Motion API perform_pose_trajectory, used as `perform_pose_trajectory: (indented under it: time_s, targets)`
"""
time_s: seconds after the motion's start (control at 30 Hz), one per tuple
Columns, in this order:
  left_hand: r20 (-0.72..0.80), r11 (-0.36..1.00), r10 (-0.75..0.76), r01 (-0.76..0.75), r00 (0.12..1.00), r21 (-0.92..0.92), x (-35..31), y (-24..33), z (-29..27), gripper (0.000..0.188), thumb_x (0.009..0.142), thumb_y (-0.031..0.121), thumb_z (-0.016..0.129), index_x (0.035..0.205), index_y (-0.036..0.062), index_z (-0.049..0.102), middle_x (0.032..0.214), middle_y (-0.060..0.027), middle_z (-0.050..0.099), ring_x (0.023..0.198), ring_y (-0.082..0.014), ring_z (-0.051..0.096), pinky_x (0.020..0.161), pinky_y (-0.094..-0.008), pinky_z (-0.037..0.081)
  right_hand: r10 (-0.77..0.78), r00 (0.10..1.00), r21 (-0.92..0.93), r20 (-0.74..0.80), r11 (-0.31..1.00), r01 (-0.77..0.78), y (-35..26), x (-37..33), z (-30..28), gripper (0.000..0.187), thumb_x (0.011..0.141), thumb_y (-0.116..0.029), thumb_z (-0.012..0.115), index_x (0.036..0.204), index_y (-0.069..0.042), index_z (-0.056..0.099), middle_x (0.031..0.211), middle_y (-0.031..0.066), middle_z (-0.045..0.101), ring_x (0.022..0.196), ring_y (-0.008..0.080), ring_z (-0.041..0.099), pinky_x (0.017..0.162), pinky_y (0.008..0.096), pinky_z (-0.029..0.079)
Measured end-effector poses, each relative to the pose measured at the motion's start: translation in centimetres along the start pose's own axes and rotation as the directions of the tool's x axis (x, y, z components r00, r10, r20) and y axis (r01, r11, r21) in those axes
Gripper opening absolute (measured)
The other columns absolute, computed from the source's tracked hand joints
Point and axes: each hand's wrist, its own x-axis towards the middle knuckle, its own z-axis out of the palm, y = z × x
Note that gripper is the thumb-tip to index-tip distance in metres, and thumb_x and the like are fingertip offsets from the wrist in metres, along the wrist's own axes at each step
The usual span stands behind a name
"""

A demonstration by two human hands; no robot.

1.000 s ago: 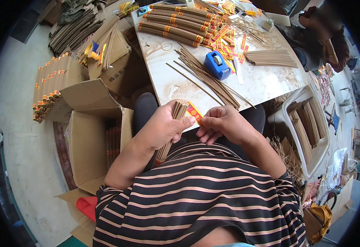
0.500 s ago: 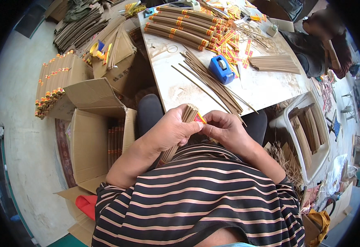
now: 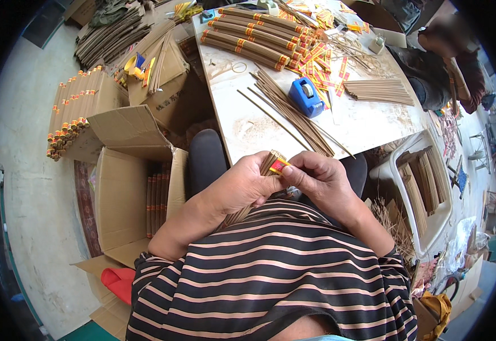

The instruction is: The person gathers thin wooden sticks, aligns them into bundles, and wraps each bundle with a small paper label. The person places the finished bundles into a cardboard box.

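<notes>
My left hand (image 3: 241, 183) is wrapped round a bundle of thin brown incense sticks (image 3: 268, 161), held tilted over my lap with its top end up. A red and yellow paper label (image 3: 279, 166) lies across the bundle near that end. With thumb and fingers, my right hand (image 3: 326, 177) pinches the label's right side against the sticks. The lower part of the bundle is mostly hidden behind my left hand and forearm. Ahead on the table lie loose incense sticks (image 3: 293, 116) beside a blue tape dispenser (image 3: 306, 97).
Finished bundles (image 3: 248, 42) and scattered labels (image 3: 317, 59) cover the far part of the white table (image 3: 242, 128). An open cardboard box (image 3: 117, 199) stands at my left, with banded bundles (image 3: 74, 113) beyond it. A white bin (image 3: 424, 241) holds sticks at right. Another person (image 3: 463, 74) sits far right.
The bundle's top end has moved slightly right and down, turning the label more into view. My right thumb now presses over the label.
</notes>
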Motion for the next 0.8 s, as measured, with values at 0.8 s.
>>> perform_pose_trajectory:
  time_s: [0.8]
  targets:
    - [-0.067,0.983,-0.002,0.014,0.998,0.182,0.4,0.2,0.8,0.024,0.083,0.005,0.056,0.104,-0.0037,0.048,0.079,-0.0037,0.055,0.062,-0.0065,0.048,0.053,-0.0193,0.043,-0.191,0.955,-0.344,-0.226,0.933,0.105,1.2,0.7,1.4,0.024,0.079,-0.018,0.070,0.067,0.000,0.059,0.056,0.0058,0.055,0.050,0.0073,0.048,0.044,0.0224,0.040]
